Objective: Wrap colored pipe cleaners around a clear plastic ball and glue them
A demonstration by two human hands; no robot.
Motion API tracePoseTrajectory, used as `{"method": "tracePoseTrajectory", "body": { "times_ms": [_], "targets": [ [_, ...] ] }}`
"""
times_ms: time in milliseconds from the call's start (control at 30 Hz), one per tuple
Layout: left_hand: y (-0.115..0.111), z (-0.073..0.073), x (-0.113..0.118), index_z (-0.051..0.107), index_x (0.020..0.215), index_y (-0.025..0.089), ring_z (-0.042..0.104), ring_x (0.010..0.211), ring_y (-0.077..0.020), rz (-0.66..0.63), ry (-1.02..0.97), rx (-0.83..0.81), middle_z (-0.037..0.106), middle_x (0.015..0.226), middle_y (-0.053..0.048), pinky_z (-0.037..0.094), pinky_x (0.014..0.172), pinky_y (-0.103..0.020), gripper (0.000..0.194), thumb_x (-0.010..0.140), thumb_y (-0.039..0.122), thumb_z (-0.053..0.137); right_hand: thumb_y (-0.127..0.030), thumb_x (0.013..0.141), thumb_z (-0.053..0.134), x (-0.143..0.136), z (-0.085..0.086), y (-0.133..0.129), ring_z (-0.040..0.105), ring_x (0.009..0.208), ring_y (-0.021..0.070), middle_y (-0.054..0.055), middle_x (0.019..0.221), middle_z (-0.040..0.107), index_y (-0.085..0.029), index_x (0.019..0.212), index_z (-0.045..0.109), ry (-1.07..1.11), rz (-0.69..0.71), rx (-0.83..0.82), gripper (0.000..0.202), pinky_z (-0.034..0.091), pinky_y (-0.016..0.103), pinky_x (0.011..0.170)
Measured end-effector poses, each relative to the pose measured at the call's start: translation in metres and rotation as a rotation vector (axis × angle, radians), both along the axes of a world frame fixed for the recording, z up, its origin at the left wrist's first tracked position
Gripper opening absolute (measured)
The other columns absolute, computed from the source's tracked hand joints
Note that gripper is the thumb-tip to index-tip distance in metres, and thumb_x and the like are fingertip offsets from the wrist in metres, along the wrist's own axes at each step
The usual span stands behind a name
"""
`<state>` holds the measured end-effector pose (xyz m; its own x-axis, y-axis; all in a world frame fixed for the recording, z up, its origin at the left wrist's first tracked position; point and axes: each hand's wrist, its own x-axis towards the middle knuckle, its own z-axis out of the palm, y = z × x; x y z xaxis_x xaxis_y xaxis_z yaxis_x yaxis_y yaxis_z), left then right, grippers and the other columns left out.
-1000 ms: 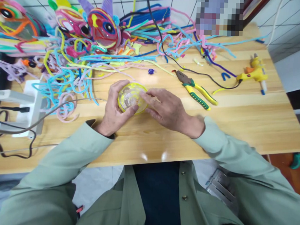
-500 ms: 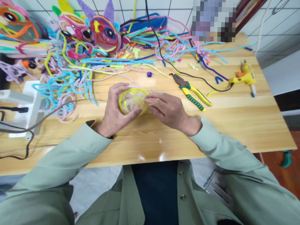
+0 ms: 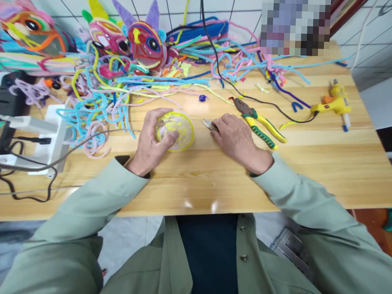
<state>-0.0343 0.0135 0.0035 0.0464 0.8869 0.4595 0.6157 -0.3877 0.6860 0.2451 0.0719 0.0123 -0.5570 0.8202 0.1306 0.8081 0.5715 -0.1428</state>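
My left hand (image 3: 154, 141) is wrapped round the left side of a clear, round, shallow piece (image 3: 183, 131) with a yellow fuzzy rim. Its thumb lies across the piece, over pale and yellow patches. To the right, my right hand (image 3: 233, 137) is closed on a small metal tool (image 3: 209, 124) with two thin tips pointing left. Most of that tool is hidden under the fingers, so I cannot tell whether it is tweezers or scissors. A gap separates its tips from the round piece. Pliers (image 3: 259, 123) with yellow and green handles lie just beyond my right hand.
A yellow glue gun (image 3: 332, 104) rests at the right, its dark cord crossing the table. Tangled pipe cleaners (image 3: 91, 104) spread over the left and back. Colourful horned animal heads (image 3: 146, 44) stand behind. A white power strip (image 3: 51, 137) with plugs is at left.
My right hand has drawn away from the round piece to the right, bringing the metal tool's tips into view. My left hand keeps its hold, its thumb now further over the piece.
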Motion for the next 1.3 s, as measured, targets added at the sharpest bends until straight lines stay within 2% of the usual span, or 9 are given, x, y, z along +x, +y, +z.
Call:
{"method": "tracePoseTrajectory", "body": {
  "times_ms": [167, 300, 433, 633, 767, 867, 1033, 1200, 1300],
  "targets": [
    [-0.003, 0.003, 0.005, 0.061, 0.137, 0.028, 0.068, 0.125, -0.0308, 0.048, -0.047, -0.016, 0.068, 0.133, -0.007, 0.062, 0.109, -0.049, 0.059, 0.092, 0.061, 0.082, -0.020, 0.109, 0.050, -0.002, -0.007, 0.000, 0.065, 0.101, 0.0312, 0.020, 0.113, 0.073, -0.013, 0.114, 0.072, 0.003, 0.002, 0.027, 0.024, 0.049, 0.043, 0.085],
    [-0.004, 0.005, 0.009, 0.061, 0.140, 0.029, 0.068, 0.128, -0.0332, 0.019, -0.017, 0.003, 0.068, 0.136, -0.008, 0.060, 0.113, -0.054, 0.060, 0.091, 0.056, 0.082, -0.014, 0.107, 0.046, -0.003, -0.012, 0.002, 0.068, 0.099, 0.0294, 0.020, 0.119, 0.073, -0.013, 0.117, 0.070, 0.045, -0.037, -0.007, 0.026, 0.050, 0.040, 0.080],
    [-0.003, 0.004, 0.010, 0.062, 0.139, 0.031, 0.064, 0.138, -0.0346, -0.002, 0.024, 0.102, 0.066, 0.141, -0.008, 0.054, 0.122, -0.059, 0.057, 0.092, 0.054, 0.084, -0.023, 0.107, 0.051, -0.001, -0.015, 0.008, 0.067, 0.086, 0.0250, 0.010, 0.097, 0.074, -0.019, 0.112, 0.068, 0.296, -0.150, -0.029, 0.018, 0.050, 0.037, 0.076],
    [-0.005, 0.012, 0.012, 0.062, 0.142, 0.030, 0.065, 0.139, -0.0337, -0.047, 0.039, 0.112, 0.067, 0.144, -0.008, 0.056, 0.121, -0.060, 0.059, 0.095, 0.056, 0.085, -0.047, 0.109, 0.056, 0.002, 0.002, -0.003, 0.056, 0.069, 0.0163, -0.004, 0.081, 0.061, -0.027, 0.108, 0.060, 0.865, -0.019, -0.355, 0.021, 0.046, 0.032, 0.067],
    [-0.004, 0.016, 0.012, 0.062, 0.148, 0.032, 0.067, 0.135, -0.0329, -0.062, 0.103, 0.148, 0.069, 0.143, -0.009, 0.059, 0.116, -0.059, 0.071, 0.091, 0.066, 0.087, -0.053, 0.101, 0.069, -0.006, 0.016, -0.019, 0.049, 0.072, 0.0138, -0.004, 0.081, 0.057, -0.024, 0.096, 0.062, 0.928, 0.058, -0.524, 0.031, 0.041, 0.029, 0.066],
    [-0.003, 0.013, 0.013, 0.064, 0.144, 0.032, 0.068, 0.133, -0.0325, -0.029, 0.085, 0.151, 0.070, 0.138, -0.008, 0.059, 0.115, -0.059, 0.068, 0.092, 0.070, 0.085, -0.054, 0.095, 0.076, -0.010, 0.020, -0.023, 0.044, 0.068, 0.0117, -0.006, 0.077, 0.053, -0.023, 0.094, 0.063, 0.998, 0.089, -0.698, 0.034, 0.038, 0.027, 0.063],
    [0.000, 0.005, 0.011, 0.064, 0.141, 0.030, 0.064, 0.139, -0.0349, 0.002, 0.030, 0.096, 0.068, 0.140, -0.009, 0.055, 0.121, -0.061, 0.067, 0.090, 0.069, 0.085, -0.047, 0.079, 0.092, -0.007, 0.019, -0.016, 0.038, 0.060, 0.0089, -0.007, 0.079, 0.055, -0.025, 0.100, 0.065, 1.210, -0.013, -0.838, 0.041, 0.032, 0.025, 0.052],
    [0.001, 0.004, 0.011, 0.063, 0.142, 0.029, 0.065, 0.137, -0.0338, -0.015, 0.013, 0.108, 0.067, 0.140, -0.008, 0.056, 0.119, -0.061, 0.070, 0.089, 0.068, 0.087, -0.054, 0.086, 0.085, -0.001, 0.017, -0.004, 0.030, 0.051, 0.0065, -0.002, 0.098, 0.072, -0.027, 0.111, 0.064, 1.342, -0.152, -0.915, 0.041, 0.026, 0.025, 0.043],
    [0.000, 0.005, 0.013, 0.064, 0.139, 0.031, 0.064, 0.138, -0.0352, -0.009, -0.014, 0.093, 0.067, 0.139, -0.008, 0.054, 0.121, -0.063, 0.068, 0.088, 0.069, 0.087, -0.057, 0.089, 0.083, 0.001, 0.016, 0.002, 0.027, 0.049, 0.0059, -0.005, 0.087, 0.066, -0.027, 0.112, 0.065, 1.386, -0.145, -0.928, 0.042, 0.025, 0.025, 0.042]
  ]
}}
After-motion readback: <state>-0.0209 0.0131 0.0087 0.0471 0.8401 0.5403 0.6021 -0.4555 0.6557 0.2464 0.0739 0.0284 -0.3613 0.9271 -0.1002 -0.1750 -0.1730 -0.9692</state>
